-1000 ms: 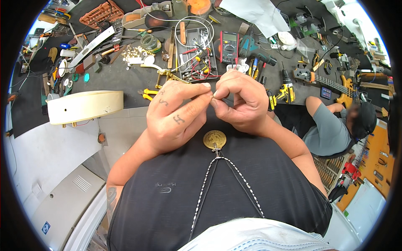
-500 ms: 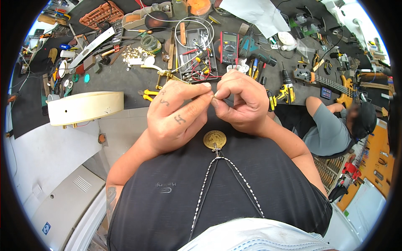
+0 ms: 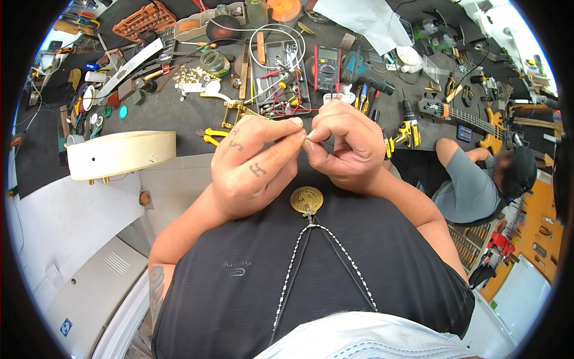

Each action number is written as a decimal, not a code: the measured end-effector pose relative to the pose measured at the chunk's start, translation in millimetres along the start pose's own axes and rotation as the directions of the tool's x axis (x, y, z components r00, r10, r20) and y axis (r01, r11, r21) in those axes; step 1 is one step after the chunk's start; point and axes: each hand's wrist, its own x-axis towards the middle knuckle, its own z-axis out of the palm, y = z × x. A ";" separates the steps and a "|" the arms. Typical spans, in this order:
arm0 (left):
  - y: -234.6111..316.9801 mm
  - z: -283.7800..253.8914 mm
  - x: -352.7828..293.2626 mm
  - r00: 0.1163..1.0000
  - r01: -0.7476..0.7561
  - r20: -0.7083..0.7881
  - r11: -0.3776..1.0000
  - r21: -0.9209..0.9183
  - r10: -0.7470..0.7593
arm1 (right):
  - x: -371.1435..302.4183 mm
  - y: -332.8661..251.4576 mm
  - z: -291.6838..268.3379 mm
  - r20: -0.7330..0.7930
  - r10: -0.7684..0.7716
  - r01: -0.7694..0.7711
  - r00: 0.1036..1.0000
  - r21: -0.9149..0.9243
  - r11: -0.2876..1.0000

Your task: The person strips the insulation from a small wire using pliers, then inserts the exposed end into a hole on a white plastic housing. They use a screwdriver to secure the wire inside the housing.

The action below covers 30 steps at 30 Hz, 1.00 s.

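Note:
My left hand [image 3: 254, 164] and my right hand [image 3: 344, 146] are raised close together in front of my chest, fingertips meeting. Between the thumbs and forefingers they pinch something tiny [image 3: 307, 136], too small to make out. A round gold medallion [image 3: 307, 199] on a beaded chain hangs on my black shirt just below the hands. Beyond the hands lies a dark workbench [image 3: 179, 113] with a grey parts tray [image 3: 278, 78] of red wires and small tools.
A cream curved instrument body [image 3: 119, 154] lies at the bench's left edge. A multimeter [image 3: 327, 60], a teal drill [image 3: 365, 75], yellow pliers [image 3: 212, 136] and several hand tools crowd the bench. Another person [image 3: 472, 179] sits at right near an electric bass [image 3: 472, 116].
The hands have stayed pinched together in the same spot; only slight finger shifts show.

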 end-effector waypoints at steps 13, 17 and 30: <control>-1.8 2.1 -4.0 1.000 0.011 -0.013 1.000 0.005 -0.011 | 1.2 -0.7 0.4 -0.003 -0.013 0.013 1.000 -0.014 1.000; 3.0 2.9 -1.7 0.997 0.075 -0.014 0.997 0.013 -0.075 | 1.9 0.7 1.2 -0.014 -0.005 0.005 1.000 -0.042 0.999; 1.0 6.7 -2.6 0.980 0.195 -0.006 0.977 -0.083 -0.197 | 1.4 4.4 1.8 0.007 0.011 -0.010 1.000 -0.064 0.998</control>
